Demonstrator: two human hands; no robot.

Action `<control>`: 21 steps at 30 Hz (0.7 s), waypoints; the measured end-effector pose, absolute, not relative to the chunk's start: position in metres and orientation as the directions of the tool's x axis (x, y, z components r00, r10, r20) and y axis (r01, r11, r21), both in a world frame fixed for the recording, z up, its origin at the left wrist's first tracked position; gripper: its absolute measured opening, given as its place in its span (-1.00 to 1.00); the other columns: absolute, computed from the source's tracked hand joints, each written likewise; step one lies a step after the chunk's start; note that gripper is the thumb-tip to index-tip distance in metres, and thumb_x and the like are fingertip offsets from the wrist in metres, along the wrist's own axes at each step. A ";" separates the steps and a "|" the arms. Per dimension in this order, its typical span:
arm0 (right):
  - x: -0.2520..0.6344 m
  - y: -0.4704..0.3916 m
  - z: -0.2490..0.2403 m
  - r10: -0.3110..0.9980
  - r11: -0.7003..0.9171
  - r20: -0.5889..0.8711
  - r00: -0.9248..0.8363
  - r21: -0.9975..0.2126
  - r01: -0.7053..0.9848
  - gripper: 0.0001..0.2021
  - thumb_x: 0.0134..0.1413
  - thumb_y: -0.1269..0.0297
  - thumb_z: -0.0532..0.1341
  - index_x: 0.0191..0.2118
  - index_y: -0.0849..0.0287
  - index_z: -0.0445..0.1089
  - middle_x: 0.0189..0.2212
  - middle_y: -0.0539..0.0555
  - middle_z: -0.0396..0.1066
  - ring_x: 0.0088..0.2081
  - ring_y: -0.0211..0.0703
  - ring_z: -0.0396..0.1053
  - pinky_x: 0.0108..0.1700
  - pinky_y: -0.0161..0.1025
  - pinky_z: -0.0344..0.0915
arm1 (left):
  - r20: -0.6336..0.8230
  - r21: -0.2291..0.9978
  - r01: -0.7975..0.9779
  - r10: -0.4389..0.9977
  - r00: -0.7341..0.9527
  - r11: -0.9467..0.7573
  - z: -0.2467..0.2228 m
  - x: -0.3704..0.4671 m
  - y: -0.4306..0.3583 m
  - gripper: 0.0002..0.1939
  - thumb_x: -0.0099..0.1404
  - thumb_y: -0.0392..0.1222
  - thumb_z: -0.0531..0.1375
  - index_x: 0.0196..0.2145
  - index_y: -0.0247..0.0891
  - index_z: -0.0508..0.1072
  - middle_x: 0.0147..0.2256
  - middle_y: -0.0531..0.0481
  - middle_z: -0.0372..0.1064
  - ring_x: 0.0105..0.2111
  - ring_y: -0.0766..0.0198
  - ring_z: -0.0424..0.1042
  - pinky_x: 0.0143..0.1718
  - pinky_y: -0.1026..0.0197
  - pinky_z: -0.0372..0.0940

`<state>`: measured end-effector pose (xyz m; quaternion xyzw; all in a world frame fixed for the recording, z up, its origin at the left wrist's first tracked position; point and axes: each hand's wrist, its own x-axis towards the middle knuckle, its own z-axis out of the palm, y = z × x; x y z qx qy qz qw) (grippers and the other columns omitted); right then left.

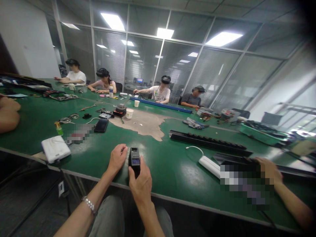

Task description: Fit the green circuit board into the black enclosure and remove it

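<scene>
My right hand (141, 181) is wrapped round a small black device (134, 162) with a little screen, held upright at the near edge of the green table (98, 161). Just left of the device, my left hand (118, 158) rests near the tabletop with its fingers curled in; whether anything is inside them is hidden. A small gap shows between my left hand and the device.
A white box (56, 148) lies left, a black phone (101, 125) and paper cup (129, 113) beyond. To the right are a white power strip (209, 166), long black rails (207, 141) and another person's hand (269, 171). Several people sit opposite.
</scene>
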<state>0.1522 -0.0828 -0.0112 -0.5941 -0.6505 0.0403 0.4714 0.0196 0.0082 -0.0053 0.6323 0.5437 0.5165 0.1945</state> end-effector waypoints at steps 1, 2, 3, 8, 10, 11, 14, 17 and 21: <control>0.152 -0.083 -0.011 0.815 0.282 0.558 0.157 -0.619 0.733 -0.43 0.15 0.21 0.16 0.24 0.35 0.13 0.07 0.33 0.33 0.07 0.08 0.32 0.08 0.00 0.27 | 0.445 0.804 0.492 0.887 -0.123 -0.334 -0.006 0.020 0.008 -0.70 0.30 -0.04 0.03 -0.22 -0.24 0.46 -0.13 -0.11 0.43 -0.17 0.21 0.43 -0.16 0.18 0.38; 0.151 -0.083 -0.010 0.819 0.272 0.549 0.165 -0.626 0.731 -0.44 0.15 0.22 0.16 0.23 0.35 0.14 0.05 0.33 0.35 0.05 0.08 0.33 0.06 -0.01 0.28 | 0.447 0.800 0.498 0.886 -0.124 -0.334 -0.006 0.020 0.009 -0.70 0.30 -0.03 0.03 -0.22 -0.24 0.46 -0.13 -0.11 0.43 -0.17 0.21 0.43 -0.16 0.18 0.38; 0.151 -0.083 -0.008 0.823 0.264 0.541 0.172 -0.633 0.728 -0.44 0.15 0.22 0.17 0.22 0.35 0.16 0.04 0.33 0.35 0.04 0.08 0.34 0.06 -0.01 0.28 | 0.449 0.797 0.503 0.885 -0.125 -0.333 -0.006 0.020 0.009 -0.70 0.30 -0.03 0.03 -0.22 -0.24 0.46 -0.13 -0.11 0.43 -0.17 0.21 0.43 -0.15 0.17 0.37; 0.152 -0.078 0.019 0.809 0.280 0.546 0.215 -0.681 0.677 -0.44 0.13 0.18 0.18 0.20 0.33 0.20 0.04 0.30 0.37 0.04 0.07 0.36 0.07 -0.04 0.28 | 0.446 0.793 0.510 0.888 -0.113 -0.333 -0.005 0.020 0.009 -0.70 0.32 -0.02 0.01 -0.21 -0.22 0.45 -0.21 -0.08 0.44 -0.22 0.22 0.43 -0.19 0.19 0.36; 0.158 -0.076 0.032 0.790 0.301 0.560 0.250 -0.709 0.637 -0.43 0.13 0.16 0.19 0.22 0.30 0.18 0.06 0.27 0.36 0.05 0.04 0.36 0.07 -0.06 0.28 | 0.450 0.790 0.512 0.886 -0.110 -0.337 -0.005 0.020 0.009 -0.70 0.32 -0.03 0.01 -0.21 -0.22 0.45 -0.23 -0.07 0.45 -0.23 0.23 0.43 -0.20 0.20 0.35; 0.163 -0.075 0.037 0.779 0.310 0.566 0.270 -0.722 0.619 -0.42 0.13 0.15 0.19 0.23 0.28 0.17 0.07 0.26 0.35 0.06 0.03 0.35 0.08 -0.08 0.28 | 0.453 0.787 0.516 0.885 -0.110 -0.339 -0.004 0.020 0.008 -0.70 0.32 -0.03 0.01 -0.21 -0.22 0.46 -0.23 -0.07 0.45 -0.23 0.23 0.43 -0.20 0.20 0.35; 0.182 -0.074 0.040 0.763 0.295 0.563 0.319 -0.742 0.602 -0.41 0.12 0.14 0.19 0.23 0.26 0.16 0.10 0.25 0.33 0.08 0.02 0.33 0.09 -0.08 0.28 | 0.464 0.775 0.532 0.879 -0.111 -0.342 -0.005 0.021 0.009 -0.70 0.32 -0.04 0.01 -0.22 -0.22 0.46 -0.25 -0.06 0.45 -0.23 0.23 0.43 -0.17 0.19 0.33; 0.198 -0.074 0.025 0.778 0.227 0.528 0.342 -0.743 0.630 -0.44 0.10 0.15 0.18 0.20 0.28 0.21 0.09 0.27 0.33 0.09 0.05 0.32 0.10 -0.06 0.26 | 0.466 0.766 0.546 0.878 -0.109 -0.339 -0.007 0.021 0.010 -0.70 0.32 -0.04 0.01 -0.22 -0.22 0.47 -0.26 -0.05 0.46 -0.24 0.23 0.43 -0.14 0.18 0.31; 0.205 -0.076 0.000 0.814 0.182 0.495 0.304 -0.715 0.675 -0.45 0.10 0.16 0.16 0.18 0.32 0.22 0.07 0.29 0.35 0.09 0.07 0.32 0.11 -0.03 0.25 | 0.471 0.761 0.552 0.876 -0.106 -0.341 -0.010 0.020 0.011 -0.69 0.32 -0.04 0.01 -0.21 -0.22 0.47 -0.23 -0.06 0.46 -0.23 0.22 0.43 -0.13 0.18 0.31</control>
